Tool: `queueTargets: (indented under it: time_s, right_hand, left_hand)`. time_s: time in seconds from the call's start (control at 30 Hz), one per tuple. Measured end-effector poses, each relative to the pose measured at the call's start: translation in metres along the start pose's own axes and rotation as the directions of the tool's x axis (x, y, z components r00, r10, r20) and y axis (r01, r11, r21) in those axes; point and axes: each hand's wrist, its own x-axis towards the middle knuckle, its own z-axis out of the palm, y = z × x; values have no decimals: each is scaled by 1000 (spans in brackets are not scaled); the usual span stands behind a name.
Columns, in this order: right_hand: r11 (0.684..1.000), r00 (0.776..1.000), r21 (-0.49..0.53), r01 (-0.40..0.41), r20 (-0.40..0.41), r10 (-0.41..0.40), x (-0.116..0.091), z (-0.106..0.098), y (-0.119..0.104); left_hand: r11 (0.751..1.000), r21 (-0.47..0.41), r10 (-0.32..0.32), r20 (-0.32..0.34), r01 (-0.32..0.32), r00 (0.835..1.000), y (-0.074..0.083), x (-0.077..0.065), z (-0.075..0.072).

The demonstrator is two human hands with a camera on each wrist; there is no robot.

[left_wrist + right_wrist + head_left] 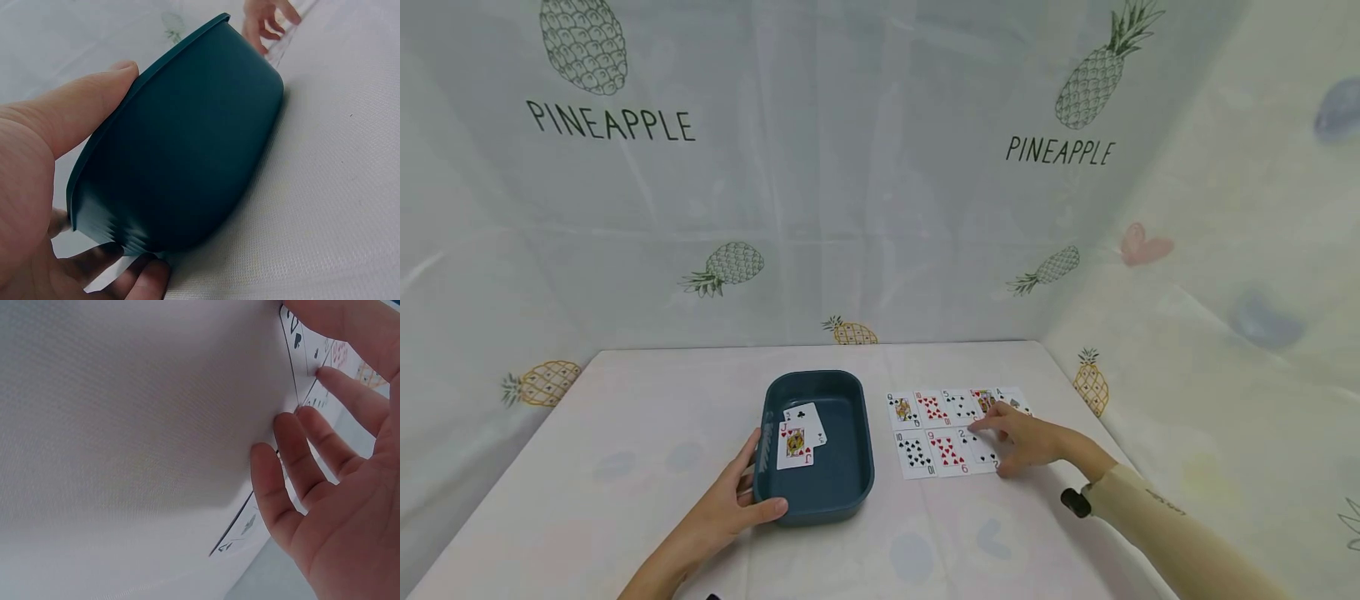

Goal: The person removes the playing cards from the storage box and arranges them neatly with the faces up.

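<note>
My left hand (727, 500) grips a dark teal plastic tub (837, 487) at its near left corner. In the left wrist view the thumb (100, 94) lies on the rim while the other fingers reach along the side and lower edge. A red jack card (794, 446) lies in the tub, overlapping a black club card (809, 414). My right hand (1033, 437) is over the right end of two rows of playing cards. Its index fingertip is at the upper edge of a black two (979, 448), the thumb tip at the lower right corner.
A queen (902, 410), a red ten (932, 407), a black five (958, 406), a face card (982, 399) and an ace (1013, 398) form the far row. A black ten (915, 454) and a red nine (948, 452) lie left of the two. Pineapple-print sheets (880, 208) surround the table.
</note>
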Motion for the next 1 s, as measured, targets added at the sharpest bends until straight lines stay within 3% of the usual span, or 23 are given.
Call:
queueTargets:
  time_s: [0.2,0.47,0.83,1.0]
  right_hand:
    - [1000,1000,-13,14,-13,-14,-1,-1,-3]
    - [995,991,-58,79,-104,-85,11,-8,-23]
    - [980,957,-5,201,-214,-198,56,-10,-102]
    - [967,956,62,247,-177,-233,86,-8,-147]
  left_hand:
    - [1000,-7,-4,7,4,1000,-2,1,-1]
    - [1000,23,-13,0,13,1000,0,3,-1]
    - [999,32,-9,0,9,1000,2,4,-1]
    - [1000,5,-7,9,7,1000,2,4,-2]
